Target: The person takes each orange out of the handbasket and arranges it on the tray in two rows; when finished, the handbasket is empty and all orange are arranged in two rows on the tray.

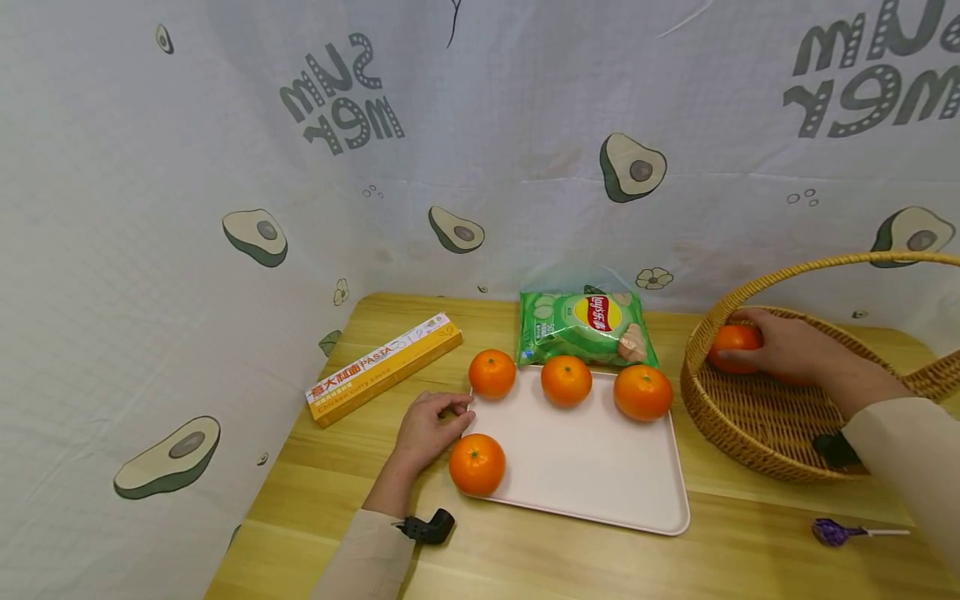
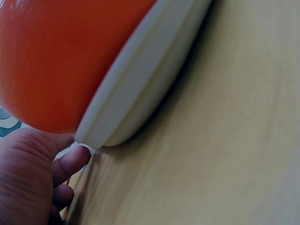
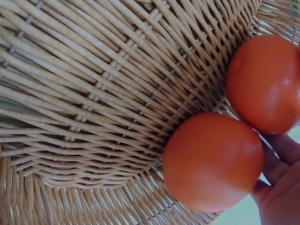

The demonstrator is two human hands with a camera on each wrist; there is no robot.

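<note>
In the head view my right hand (image 1: 795, 350) reaches into a wicker basket (image 1: 705, 408) and grips an orange (image 1: 735, 348) near its left wall. A second orange (image 3: 213, 161) lies against the first in the right wrist view; my hand mostly hides it from the head. At the left edge of a white tray (image 1: 585, 467), my left hand (image 1: 427, 429) holds the rim between thumb and fingers. Beside that hand, an orange (image 1: 477, 465) sits at the tray's near left corner. Three more, an orange (image 1: 492, 374), an orange (image 1: 566, 381) and an orange (image 1: 642, 392), line the far edge.
Behind the tray lies a green chip bag (image 1: 588, 329). A yellow pasta box (image 1: 384, 369) stands left of it. A purple-headed lollipop (image 1: 832, 532) is in front of the basket. Something dark green (image 1: 836, 448) lies inside the basket, whose handle (image 1: 810, 267) arches over my right arm.
</note>
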